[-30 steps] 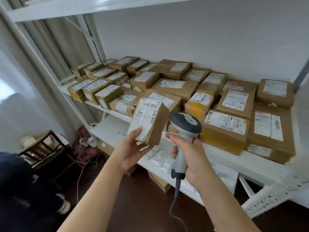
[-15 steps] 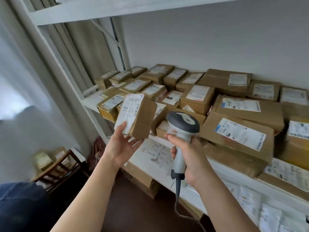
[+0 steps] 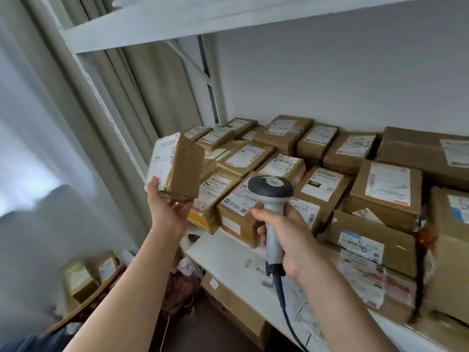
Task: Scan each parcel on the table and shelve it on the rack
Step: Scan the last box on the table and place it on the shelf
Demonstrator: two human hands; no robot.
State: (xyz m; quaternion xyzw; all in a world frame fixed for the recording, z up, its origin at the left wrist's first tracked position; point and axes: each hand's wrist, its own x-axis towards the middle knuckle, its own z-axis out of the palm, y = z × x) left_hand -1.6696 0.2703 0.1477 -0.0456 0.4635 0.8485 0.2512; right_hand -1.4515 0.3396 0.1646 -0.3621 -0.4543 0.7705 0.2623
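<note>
My left hand [image 3: 169,208] holds a small brown cardboard parcel [image 3: 186,168] from below, raised at the rack's left end, its white label facing left. My right hand [image 3: 286,243] grips the grey handle of a barcode scanner [image 3: 271,189], whose dark head sits level with the front row of boxes. The scanner's cable hangs down from the handle. The white rack shelf [image 3: 223,252] carries several labelled brown parcels [image 3: 385,189] packed close together.
An upper white shelf [image 3: 177,24] spans overhead. The rack's perforated upright [image 3: 109,115] stands left of the held parcel, with curtains behind. A lower shelf holds flat packets [image 3: 355,278]. A wooden chair with boxes [image 3: 83,278] stands at lower left.
The view has swung left and up along the rack. My left hand has lifted the parcel higher and turned it, label facing left. The scanner stays in my right hand.
</note>
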